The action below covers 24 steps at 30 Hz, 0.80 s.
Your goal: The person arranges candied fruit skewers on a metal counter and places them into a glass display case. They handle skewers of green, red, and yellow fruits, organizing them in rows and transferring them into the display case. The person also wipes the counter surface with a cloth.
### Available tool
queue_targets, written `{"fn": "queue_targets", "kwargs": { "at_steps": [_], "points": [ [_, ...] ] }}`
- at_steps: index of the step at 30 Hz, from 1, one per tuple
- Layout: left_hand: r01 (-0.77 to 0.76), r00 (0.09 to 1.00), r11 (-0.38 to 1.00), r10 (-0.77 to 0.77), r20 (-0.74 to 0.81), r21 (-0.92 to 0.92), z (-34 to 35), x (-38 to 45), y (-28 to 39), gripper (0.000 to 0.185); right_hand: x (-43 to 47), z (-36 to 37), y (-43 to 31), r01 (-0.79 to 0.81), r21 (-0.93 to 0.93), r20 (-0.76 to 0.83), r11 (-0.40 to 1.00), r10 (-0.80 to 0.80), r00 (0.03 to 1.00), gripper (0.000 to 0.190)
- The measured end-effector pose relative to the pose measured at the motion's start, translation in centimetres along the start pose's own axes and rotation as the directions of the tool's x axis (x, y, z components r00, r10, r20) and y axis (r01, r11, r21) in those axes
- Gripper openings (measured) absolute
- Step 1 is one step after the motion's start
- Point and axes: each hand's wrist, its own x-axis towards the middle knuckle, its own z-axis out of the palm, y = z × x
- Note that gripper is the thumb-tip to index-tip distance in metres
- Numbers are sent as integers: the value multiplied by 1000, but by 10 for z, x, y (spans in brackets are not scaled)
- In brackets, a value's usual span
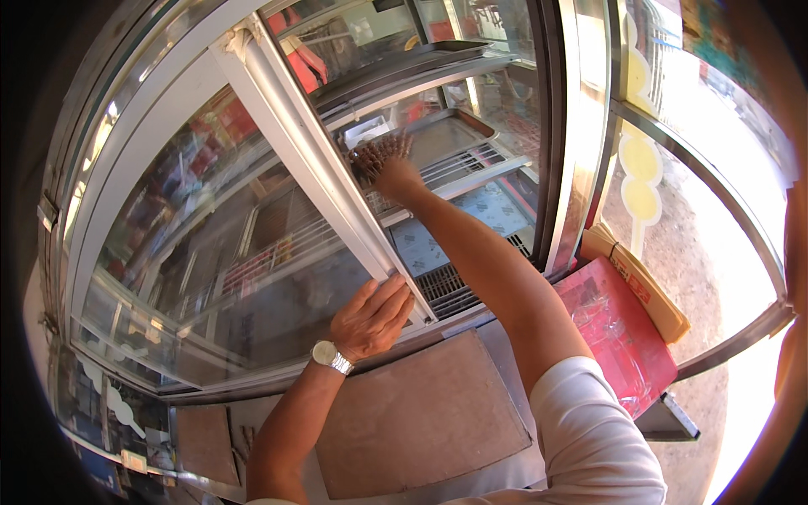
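Note:
My right hand (398, 178), blurred, reaches through the doorway of a glass display cabinet. It is closed around the near ends of a bunch of skewers (382, 151) strung with small dark brown pieces. Its fingers are partly hidden. Beside the skewers a shallow metal tray (451, 142) sits on a wire shelf (464, 161). My left hand (372, 319), with a watch (325, 353) on the wrist, lies against the white frame of the sliding door (341, 170). Its fingertips rest at the frame's edge.
Above is another dark tray (391, 76). A white container (368, 129) stands behind the skewers. Patterned sheeting (442, 224) and a black grate (448, 287) lie below. Outside are a brown board (423, 416), a red box (618, 334) and paper bags (644, 287).

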Motion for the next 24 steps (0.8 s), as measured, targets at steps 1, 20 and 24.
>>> {"fn": "queue_targets", "kwargs": {
  "at_steps": [1, 20, 24],
  "points": [
    [2, 1000, 1000, -2, 16, -6, -1, -2, -1, 24, 9, 7, 11, 24, -3, 12, 1000, -24, 1000, 25],
    [-3, 1000, 1000, 3, 2, 0, 5, -4, -3, 20, 81, 26, 78, 54, -73, 58, 996, -49, 997, 21],
    [-38, 996, 999, 38, -86, 2, 18, 14, 0, 23, 110, -14, 122, 150, -93, 235, 984, -124, 964, 17]
  ]
}}
